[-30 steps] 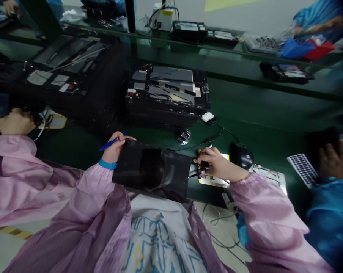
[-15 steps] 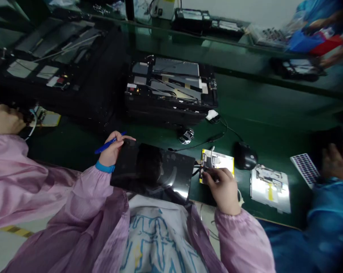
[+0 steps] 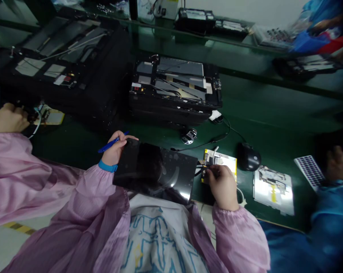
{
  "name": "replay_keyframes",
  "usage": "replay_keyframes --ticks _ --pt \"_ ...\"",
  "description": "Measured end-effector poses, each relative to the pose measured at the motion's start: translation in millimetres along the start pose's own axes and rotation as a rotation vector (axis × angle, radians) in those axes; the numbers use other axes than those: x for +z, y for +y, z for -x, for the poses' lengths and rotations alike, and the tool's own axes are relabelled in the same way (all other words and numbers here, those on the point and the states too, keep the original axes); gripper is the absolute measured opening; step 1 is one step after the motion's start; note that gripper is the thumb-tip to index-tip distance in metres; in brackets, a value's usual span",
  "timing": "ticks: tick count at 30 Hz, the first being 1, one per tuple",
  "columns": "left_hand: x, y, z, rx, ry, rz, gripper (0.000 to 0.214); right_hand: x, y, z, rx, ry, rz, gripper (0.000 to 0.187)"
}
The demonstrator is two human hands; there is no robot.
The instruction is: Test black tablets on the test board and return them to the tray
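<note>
A black glossy display panel (image 3: 156, 172) lies in front of me, its near edge by my body. My left hand (image 3: 114, 148) is at its left end, holding a blue pen (image 3: 109, 145) between the fingers, index finger stretched along the top corner. Short flat cables (image 3: 199, 169) run from the panel's right end to a battery with a small circuit board (image 3: 221, 162), white with yellow edges. My right hand (image 3: 223, 186) is over that board's lower part, thumb and fingers pinched at the cable ends. The fingertips partly hide what they grip.
Behind the panel stands a stack of dark device frames (image 3: 175, 85), with a larger stack (image 3: 57, 60) at left. A mouse (image 3: 249, 156), a metal plate (image 3: 274, 189) and a white keypad (image 3: 309, 171) lie to the right. Co-workers' hands (image 3: 9, 118) are on both sides.
The view has shifted slightly, so everything sits a little further right. My right hand has edged left toward the cable ends. My left hand keeps the pen and its place at the panel.
</note>
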State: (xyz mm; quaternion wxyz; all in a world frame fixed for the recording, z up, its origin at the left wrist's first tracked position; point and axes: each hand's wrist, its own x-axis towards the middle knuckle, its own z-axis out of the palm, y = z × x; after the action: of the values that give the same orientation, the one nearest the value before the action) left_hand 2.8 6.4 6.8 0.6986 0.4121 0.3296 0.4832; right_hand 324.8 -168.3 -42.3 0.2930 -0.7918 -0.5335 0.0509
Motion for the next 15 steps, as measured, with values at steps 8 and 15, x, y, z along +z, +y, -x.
replay_keyframes --ticks 8,15 --pt "-4.5 -3.5 -1.3 0.022 -0.007 -0.065 0.029 6.5 -7.8 5.0 0.050 0.084 0.057 0.009" --pt "-9.2 -1.1 6.1 0.108 -0.015 -0.269 0.034 -12.7 -29.7 15.5 0.006 0.148 -0.025 0.017"
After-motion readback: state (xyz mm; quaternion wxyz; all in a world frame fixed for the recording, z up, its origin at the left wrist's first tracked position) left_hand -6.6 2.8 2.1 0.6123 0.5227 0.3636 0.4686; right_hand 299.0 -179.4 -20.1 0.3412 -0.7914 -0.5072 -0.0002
